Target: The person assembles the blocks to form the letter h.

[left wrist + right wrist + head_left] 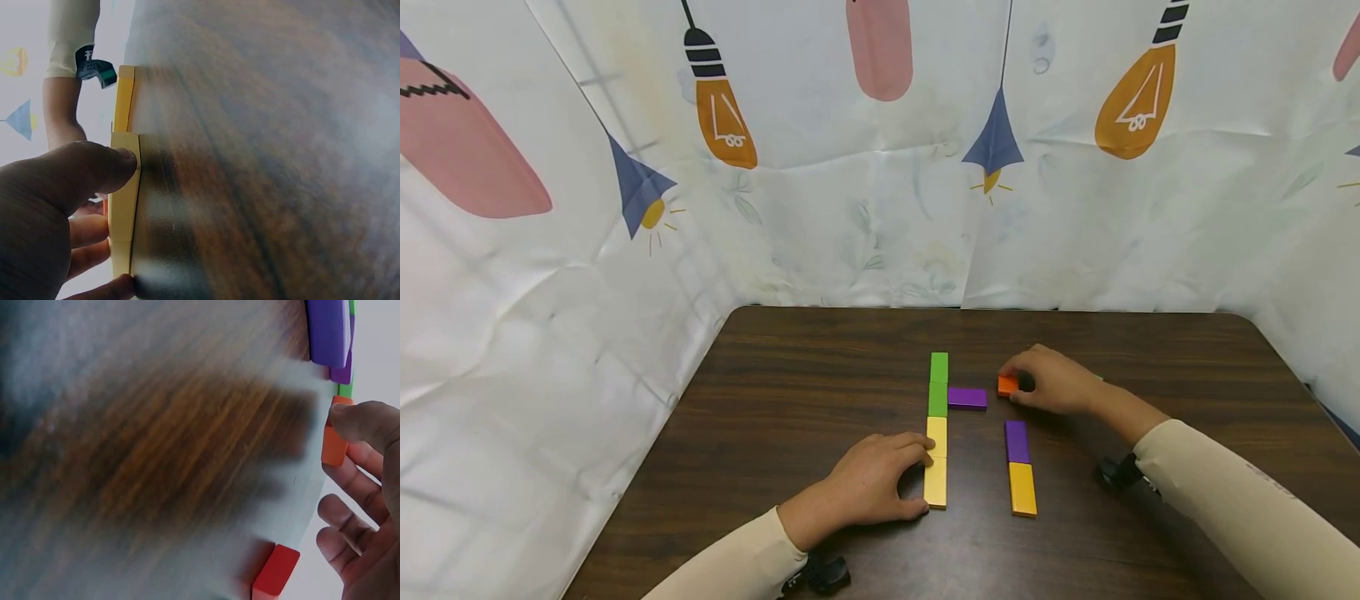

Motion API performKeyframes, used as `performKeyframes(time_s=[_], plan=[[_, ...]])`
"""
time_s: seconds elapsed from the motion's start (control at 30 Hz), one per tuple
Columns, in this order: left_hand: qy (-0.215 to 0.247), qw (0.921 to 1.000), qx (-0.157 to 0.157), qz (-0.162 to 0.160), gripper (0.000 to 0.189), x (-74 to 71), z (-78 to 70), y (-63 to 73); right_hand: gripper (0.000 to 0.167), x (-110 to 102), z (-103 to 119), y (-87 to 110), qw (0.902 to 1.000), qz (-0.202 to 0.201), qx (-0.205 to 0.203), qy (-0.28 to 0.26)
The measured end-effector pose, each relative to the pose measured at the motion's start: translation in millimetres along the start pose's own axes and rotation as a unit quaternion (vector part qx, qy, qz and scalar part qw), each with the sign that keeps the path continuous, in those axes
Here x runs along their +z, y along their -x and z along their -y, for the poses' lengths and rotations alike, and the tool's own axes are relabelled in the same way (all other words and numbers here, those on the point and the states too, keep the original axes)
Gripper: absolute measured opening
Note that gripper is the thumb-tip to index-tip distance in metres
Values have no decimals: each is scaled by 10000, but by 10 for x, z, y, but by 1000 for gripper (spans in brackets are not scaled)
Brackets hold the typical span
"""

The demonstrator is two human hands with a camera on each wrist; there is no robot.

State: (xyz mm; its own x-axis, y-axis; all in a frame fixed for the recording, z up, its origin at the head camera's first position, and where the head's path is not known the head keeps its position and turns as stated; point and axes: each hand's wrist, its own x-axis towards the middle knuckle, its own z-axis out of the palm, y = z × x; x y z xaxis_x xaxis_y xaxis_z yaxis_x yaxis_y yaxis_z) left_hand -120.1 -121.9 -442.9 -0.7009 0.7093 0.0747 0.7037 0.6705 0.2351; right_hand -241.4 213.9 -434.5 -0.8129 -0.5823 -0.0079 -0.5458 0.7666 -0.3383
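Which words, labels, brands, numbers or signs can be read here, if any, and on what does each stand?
No text is readable.
Right sleeve: faint marks, too small to read.
Black strap, left wrist view: white mark, too blurred to read.
Blocks: none seen.

A screened-off booth is suggested: a wood-grain table [775, 417] is enclosed at nine, twelve and three o'clock by lamp-printed sheets [880, 217].

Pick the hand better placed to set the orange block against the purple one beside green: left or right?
Right, likely: the right hand pinches the orange block just off the free end of the purple block. The left hand is farther away, touching the yellow blocks.
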Motion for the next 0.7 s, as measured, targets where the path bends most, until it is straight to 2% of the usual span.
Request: performKeyframes(time_s=[0.7], plan=[[30, 10000, 1, -4, 45, 5, 7, -6, 34, 77, 108, -27, 9998, 97, -195, 0]])
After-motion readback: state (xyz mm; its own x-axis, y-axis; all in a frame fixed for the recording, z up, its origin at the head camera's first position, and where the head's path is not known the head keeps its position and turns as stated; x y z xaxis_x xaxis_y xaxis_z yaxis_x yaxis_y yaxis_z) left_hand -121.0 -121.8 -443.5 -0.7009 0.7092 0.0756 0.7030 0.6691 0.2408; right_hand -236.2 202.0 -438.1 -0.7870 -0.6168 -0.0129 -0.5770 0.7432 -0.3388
